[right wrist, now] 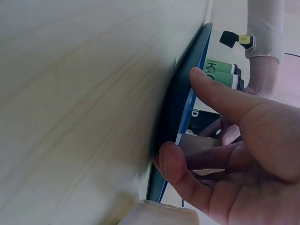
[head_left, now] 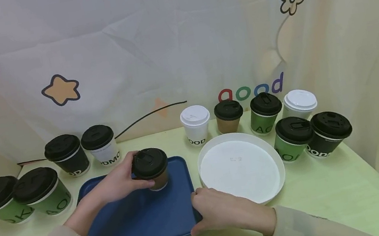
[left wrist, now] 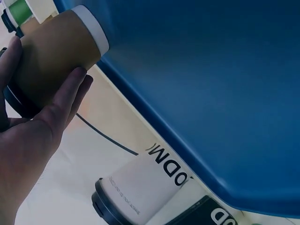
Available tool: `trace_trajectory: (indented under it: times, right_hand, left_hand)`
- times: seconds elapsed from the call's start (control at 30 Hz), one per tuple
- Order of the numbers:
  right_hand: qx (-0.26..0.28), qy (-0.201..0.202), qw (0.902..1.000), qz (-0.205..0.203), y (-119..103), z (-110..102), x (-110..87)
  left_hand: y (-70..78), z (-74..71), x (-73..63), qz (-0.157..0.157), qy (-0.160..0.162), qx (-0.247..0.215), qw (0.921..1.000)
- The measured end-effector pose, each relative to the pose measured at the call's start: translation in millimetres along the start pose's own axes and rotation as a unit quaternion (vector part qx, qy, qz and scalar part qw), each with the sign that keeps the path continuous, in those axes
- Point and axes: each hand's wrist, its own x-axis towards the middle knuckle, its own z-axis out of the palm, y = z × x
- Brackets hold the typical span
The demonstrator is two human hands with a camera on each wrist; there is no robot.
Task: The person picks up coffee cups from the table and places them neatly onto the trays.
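Note:
My left hand [head_left: 117, 183] grips a brown paper cup with a black lid [head_left: 150, 164], thumb and fingers around its side. The cup stands upright at the back right part of a blue tray [head_left: 143, 222]; whether its base touches the tray I cannot tell. In the left wrist view the brown cup [left wrist: 58, 54] has a white band at its base. At the tray's front right corner, my right hand [head_left: 223, 208] holds the edge with thumb and curled fingers. The right wrist view shows its thumb [right wrist: 220, 93] at the tray's rim [right wrist: 185, 108].
Just right of the tray lies a round white dish [head_left: 241, 168]. Several lidded cups stand behind and right of it, including a white one [head_left: 196, 123] and a green one [head_left: 293, 138]. On the left are two green cups [head_left: 45, 192], a black one [head_left: 67, 155] and a white one [head_left: 101, 145].

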Motion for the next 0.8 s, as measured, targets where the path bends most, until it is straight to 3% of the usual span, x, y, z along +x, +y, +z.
trace_trajectory:
  times: [0.2,0.6,0.8]
  right_hand:
    - [-0.001,0.003,1.0,-0.001,0,0,-0.3]
    - [-0.004,0.005,1.0,0.005,-2,1,-0.8]
    - [0.0,0.007,1.0,0.006,-2,1,-1.3]
  left_hand:
    - [1.2,5.6,10.2,-0.001,-0.004,-0.012,0.9999]
    - [2.2,13.7,27.3,0.003,0.0,0.009,1.0]
    - [3.3,15.5,30.7,-0.026,0.004,0.018,0.9995]
